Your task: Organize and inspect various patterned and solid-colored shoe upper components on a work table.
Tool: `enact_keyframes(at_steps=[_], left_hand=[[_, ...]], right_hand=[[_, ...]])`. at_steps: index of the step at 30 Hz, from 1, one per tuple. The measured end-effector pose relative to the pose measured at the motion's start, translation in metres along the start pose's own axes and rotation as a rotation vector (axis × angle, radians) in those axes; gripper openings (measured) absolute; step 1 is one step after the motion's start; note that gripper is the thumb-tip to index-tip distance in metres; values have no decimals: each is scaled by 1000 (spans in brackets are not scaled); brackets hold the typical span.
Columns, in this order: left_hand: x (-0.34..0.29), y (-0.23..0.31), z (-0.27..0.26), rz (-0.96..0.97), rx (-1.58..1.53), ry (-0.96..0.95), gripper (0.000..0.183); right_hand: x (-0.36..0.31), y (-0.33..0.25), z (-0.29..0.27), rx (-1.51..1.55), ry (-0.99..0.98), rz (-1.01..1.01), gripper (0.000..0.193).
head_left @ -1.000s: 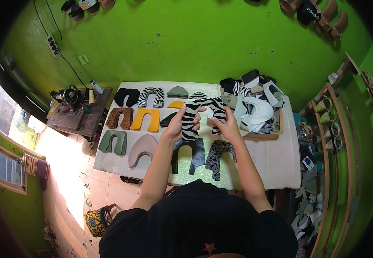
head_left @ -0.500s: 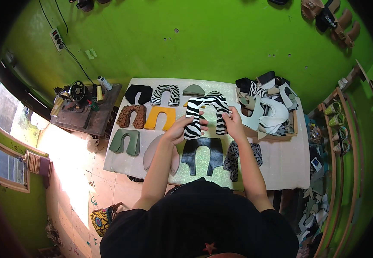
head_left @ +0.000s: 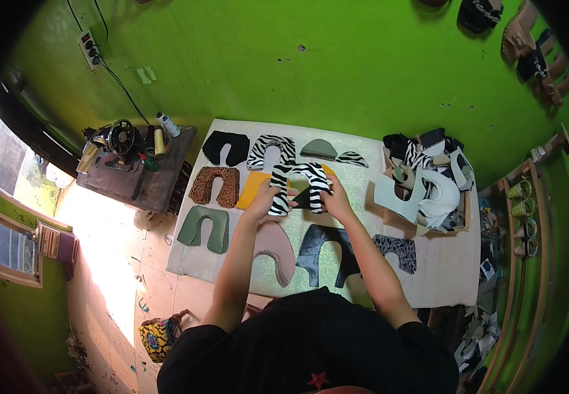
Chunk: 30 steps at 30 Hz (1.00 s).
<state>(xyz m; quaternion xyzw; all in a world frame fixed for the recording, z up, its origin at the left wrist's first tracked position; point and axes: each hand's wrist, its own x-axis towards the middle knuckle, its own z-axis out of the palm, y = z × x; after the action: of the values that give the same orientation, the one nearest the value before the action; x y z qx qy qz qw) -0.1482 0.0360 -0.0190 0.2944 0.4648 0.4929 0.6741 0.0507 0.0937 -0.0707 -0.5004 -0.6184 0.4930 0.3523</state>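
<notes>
Before a green wall [head_left: 245,79], above a pale table [head_left: 445,272], the left hand [head_left: 262,202] and right hand [head_left: 337,201] each pinch one leg of a zebra-print U-shaped piece [head_left: 305,169] between them; a sewing machine [head_left: 121,136] stands leftward.

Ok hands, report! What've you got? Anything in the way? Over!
Left hand, right hand: each gripping one leg of zebra-print arch. Yellow piece partly hidden behind it. Nothing seen blocking.
</notes>
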Motion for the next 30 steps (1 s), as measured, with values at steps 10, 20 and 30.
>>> enact_keyframes(at_steps=[10, 20, 30], left_hand=[[113, 3, -121, 105, 506, 281, 37], [162, -3, -130, 399, 858, 511, 37], [144, 7, -108, 352, 1351, 589, 57]], right_hand=[[105, -12, 67, -128, 190, -45, 44], [148, 18, 87, -292, 257, -66, 41], [132, 8, 91, -593, 145, -91, 41]])
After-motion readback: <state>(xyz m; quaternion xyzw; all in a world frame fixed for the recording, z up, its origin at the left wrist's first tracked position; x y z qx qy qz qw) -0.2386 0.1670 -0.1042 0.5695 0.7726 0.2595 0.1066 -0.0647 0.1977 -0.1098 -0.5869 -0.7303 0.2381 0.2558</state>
